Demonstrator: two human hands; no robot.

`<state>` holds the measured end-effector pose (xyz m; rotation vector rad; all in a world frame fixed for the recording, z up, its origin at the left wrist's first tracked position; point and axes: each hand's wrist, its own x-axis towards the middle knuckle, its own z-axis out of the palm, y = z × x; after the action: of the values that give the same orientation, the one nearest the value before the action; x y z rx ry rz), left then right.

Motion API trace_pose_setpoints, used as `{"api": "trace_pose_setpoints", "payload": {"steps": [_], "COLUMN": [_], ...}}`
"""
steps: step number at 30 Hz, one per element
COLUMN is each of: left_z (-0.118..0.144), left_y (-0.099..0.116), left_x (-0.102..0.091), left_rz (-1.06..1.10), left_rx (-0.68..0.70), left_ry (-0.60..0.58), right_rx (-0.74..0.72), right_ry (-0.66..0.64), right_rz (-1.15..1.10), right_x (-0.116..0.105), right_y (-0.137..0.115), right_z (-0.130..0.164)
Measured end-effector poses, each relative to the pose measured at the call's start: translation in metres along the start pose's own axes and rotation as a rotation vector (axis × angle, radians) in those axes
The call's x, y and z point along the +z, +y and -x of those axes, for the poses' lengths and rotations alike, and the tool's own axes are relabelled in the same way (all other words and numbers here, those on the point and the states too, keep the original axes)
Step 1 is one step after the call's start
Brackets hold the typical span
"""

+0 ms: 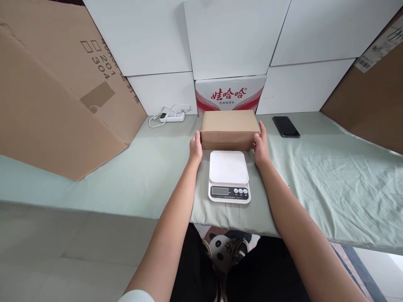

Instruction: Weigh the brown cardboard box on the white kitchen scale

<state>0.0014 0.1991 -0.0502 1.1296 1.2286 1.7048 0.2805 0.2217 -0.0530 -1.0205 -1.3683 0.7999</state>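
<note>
A closed brown cardboard box (230,121) sits behind a white kitchen scale (228,167) on the cloth-covered table. My left hand (195,147) presses against the box's left side, and my right hand (260,144) grips its right side with the thumb at the front corner. Between my forearms lies the scale, its flat platform bare and its dark display and round buttons facing me. The far fingers of both hands are partly hidden by the box.
Behind the box stands a white-and-red printed carton (231,94) beneath stacked white boxes (234,37). A white power bank with a cable (172,116) lies left, a black phone (286,126) right. Large cardboard boxes (56,92) flank both sides. The table's green cloth (151,176) ends near my knees.
</note>
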Motion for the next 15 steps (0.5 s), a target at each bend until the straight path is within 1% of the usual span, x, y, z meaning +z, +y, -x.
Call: {"api": "trace_pose_setpoints", "payload": {"steps": [2,7,9,12,13,15], "left_z": [0.0,0.003,0.004,0.003,0.003,0.002], "left_y": [0.0,0.004,0.005,0.004,0.004,0.003], "left_x": [0.0,0.0,0.0,-0.001,0.0,0.0], "left_rz": [0.011,0.021,0.009,-0.007,-0.01,-0.013], "left_rx": [-0.001,-0.016,-0.02,-0.02,-0.018,-0.013], "left_ry": [-0.006,-0.037,-0.031,-0.026,-0.025,-0.022], "right_rx": [-0.001,0.048,0.067,0.073,0.053,-0.061], "right_ry": [0.007,0.039,0.037,0.033,0.028,-0.003], "right_rz": [0.008,-0.101,-0.119,-0.117,-0.104,-0.04], "right_x": [0.0,0.005,0.005,0.003,0.002,0.0], "right_y": [-0.004,-0.012,-0.011,-0.001,0.003,0.011], "right_z": [0.002,0.007,0.006,0.003,0.001,-0.003]}}
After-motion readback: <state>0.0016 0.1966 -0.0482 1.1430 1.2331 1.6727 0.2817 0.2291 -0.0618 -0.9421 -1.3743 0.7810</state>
